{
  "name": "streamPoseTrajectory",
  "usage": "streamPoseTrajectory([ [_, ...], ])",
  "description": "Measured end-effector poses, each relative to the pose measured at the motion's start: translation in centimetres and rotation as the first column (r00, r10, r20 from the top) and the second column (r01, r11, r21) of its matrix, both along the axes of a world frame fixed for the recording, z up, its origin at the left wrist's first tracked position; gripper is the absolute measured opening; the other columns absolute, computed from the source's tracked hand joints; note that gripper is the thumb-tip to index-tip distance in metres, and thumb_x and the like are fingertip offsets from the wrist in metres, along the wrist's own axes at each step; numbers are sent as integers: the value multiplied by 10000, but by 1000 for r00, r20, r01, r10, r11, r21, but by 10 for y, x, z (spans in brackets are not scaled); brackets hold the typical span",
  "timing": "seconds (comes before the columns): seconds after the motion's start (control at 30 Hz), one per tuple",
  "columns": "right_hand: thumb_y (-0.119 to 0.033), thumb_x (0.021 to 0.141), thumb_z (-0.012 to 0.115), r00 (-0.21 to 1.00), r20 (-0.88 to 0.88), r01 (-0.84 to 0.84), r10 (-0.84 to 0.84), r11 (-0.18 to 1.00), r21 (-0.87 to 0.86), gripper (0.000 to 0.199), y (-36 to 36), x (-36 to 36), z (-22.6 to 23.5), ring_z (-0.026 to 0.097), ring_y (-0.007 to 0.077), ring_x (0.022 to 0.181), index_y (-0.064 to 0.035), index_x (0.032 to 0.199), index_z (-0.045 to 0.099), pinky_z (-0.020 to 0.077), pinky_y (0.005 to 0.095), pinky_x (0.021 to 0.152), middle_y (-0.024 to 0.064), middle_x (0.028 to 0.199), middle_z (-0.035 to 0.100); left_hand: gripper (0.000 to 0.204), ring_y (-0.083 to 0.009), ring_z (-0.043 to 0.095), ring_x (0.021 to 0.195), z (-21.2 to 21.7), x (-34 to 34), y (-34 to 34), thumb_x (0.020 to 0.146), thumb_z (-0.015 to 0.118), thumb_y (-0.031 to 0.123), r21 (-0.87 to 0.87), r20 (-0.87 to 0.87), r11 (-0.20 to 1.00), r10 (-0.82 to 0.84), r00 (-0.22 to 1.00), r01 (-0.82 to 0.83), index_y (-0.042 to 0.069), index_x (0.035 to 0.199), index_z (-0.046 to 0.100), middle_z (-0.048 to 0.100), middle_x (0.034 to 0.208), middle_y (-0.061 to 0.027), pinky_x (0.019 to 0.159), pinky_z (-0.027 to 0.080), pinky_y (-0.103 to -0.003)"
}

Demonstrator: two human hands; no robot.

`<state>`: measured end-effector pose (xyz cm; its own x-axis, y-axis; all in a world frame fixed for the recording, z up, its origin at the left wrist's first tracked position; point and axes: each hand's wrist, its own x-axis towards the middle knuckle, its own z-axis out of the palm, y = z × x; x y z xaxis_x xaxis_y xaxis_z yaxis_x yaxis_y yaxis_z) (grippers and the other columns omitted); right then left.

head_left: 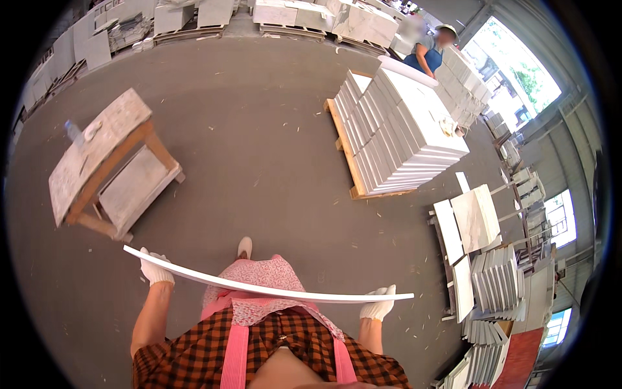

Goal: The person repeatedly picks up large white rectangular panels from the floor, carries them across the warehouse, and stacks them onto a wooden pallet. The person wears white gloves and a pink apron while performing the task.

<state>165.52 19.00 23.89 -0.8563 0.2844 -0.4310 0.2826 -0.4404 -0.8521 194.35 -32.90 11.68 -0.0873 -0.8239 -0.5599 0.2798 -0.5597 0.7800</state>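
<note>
A long white stone slab (259,286) is held edge-up across my waist, so mostly its narrow top edge shows. Near its left end my left hand (156,269), in a white knit glove, grips it with the fingers partly behind the slab. At the other end my gloved right hand (379,303) is closed around it, fingertips rising past the edge. The slab's lower part is hidden from this angle. Below it are my pink patterned apron (272,272) and one light shoe (244,247) on the floor.
Ahead to the right, a pallet (343,146) carries stacked white slabs (402,129); a person (427,55) stands behind it. A worktable (107,152) with a bottle (74,133) is at left. Racked tiles (495,279) line the right side, and more slabs (295,14) the back.
</note>
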Motion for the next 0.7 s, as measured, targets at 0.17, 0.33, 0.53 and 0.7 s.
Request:
streamPoseTrajectory([
  [0.17, -363, 930, 432, 936, 15, 348, -351, 933, 86, 337, -108, -158, 18, 554, 224, 876, -68, 1053, 538, 452, 376, 796, 71, 971, 577, 354, -239, 594, 825, 52, -233, -102, 937, 373, 377, 168, -129, 985, 51, 990, -28, 90, 976, 575, 618, 901, -62, 755, 473, -361],
  [0.33, -370, 932, 416, 912, 85, 400, -401, 916, 28, 311, -157, -269, -16, 506, 197, 683, -101, 821, 523, 438, 339, 647, 26, 767, 526, 386, -273, 572, 928, 80, -446, -199, 925, 414, 359, 66, 12, 998, 16, 1000, -17, 36, 1077, 563, 611, 1017, -82, 815, 450, -382],
  [0.53, -374, 939, 412, 940, -193, 251, -281, 954, -163, 445, -282, -460, -34, 271, 123, 373, -171, 548, 342, 273, 305, 368, -34, 449, 270, 526, -178, 343, 400, 63, -629, -329, 960, 347, 404, -288, -300, 910, -381, 874, 298, 159, 495, 349, 327, 436, 0, 839, 411, -383],
  [0.7, -365, 929, 426, 945, -95, 302, -313, 946, -121, 471, -375, -639, -23, 291, 143, 380, -146, 516, 368, 260, 312, 382, -10, 453, 298, 475, -215, 354, 411, 91, -758, -394, 957, 341, 377, -95, -150, 992, -99, 984, 85, 141, 545, 336, 300, 417, -23, 925, 367, -443],
])
